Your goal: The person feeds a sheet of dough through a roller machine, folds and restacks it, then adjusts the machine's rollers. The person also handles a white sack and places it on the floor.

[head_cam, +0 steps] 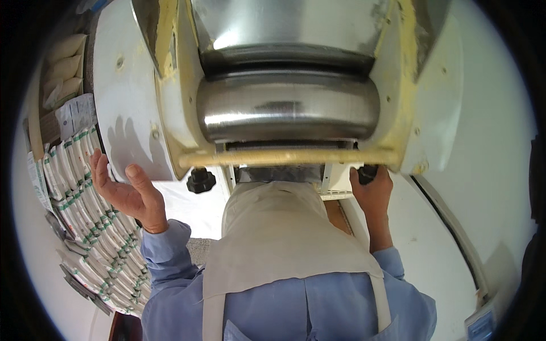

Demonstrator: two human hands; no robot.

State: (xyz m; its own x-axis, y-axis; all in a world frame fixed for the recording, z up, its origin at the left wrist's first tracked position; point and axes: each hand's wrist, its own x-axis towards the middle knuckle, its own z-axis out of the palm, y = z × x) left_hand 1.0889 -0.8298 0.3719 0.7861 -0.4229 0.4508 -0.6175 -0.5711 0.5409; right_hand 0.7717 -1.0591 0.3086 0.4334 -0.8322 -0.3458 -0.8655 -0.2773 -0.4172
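A dough-rolling machine stands in front of me, with a shiny steel roller (pixel 290 108) between two white side housings. Above the roller, a steel chute (pixel 290 25) slopes down to it. A pale, dough-crusted bar (pixel 286 158) crosses the front. My right hand (pixel 373 187) is closed around a black knob (pixel 367 174) below the bar's right end. The matching black knob (pixel 201 180), under the left end, is untouched. My left hand (pixel 130 187) is raised, palm up and fingers apart, beside the left housing (pixel 128 98), holding nothing; its shadow falls on that housing.
Stacked white and green packages (pixel 89 217) fill the left side. Filled pale bags (pixel 64 68) lie beyond them at the upper left. My off-white apron (pixel 281 230) reaches up against the machine's front. A white wall (pixel 490 140) rises on the right.
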